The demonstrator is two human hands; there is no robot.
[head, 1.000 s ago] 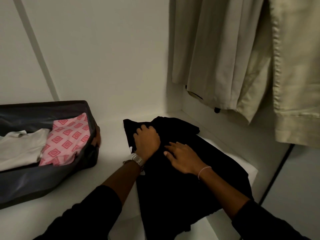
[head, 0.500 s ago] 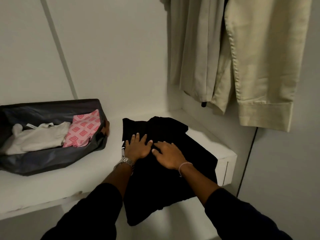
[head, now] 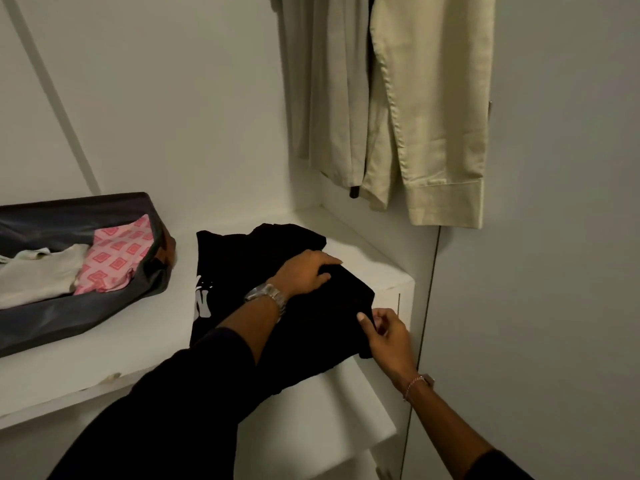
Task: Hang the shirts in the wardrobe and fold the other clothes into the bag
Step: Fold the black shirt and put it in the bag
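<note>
A black garment (head: 242, 261) with white print lies on the white wardrobe shelf (head: 114, 344), its lower part hanging over the front edge. My left hand (head: 306, 273) grips the cloth's right side near the middle. My right hand (head: 384, 332) pinches the garment's right edge at the shelf's front corner. An open dark grey bag (head: 86, 313) sits at the left of the shelf and holds a folded pink patterned cloth (head: 116, 258) and a folded off-white cloth (head: 38, 275). Beige shirts (head: 429, 109) hang above at the right.
The shelf ends at its right corner (head: 405, 285) beside a white wardrobe door (head: 554, 237). A white wall panel (head: 173, 98) stands behind the shelf. A white drawer front (head: 311, 427) sits below the garment.
Both hands were flat on the middle of the black garment. Now they have shifted right and taken hold of its right edge; the view has pulled back and the white print shows.
</note>
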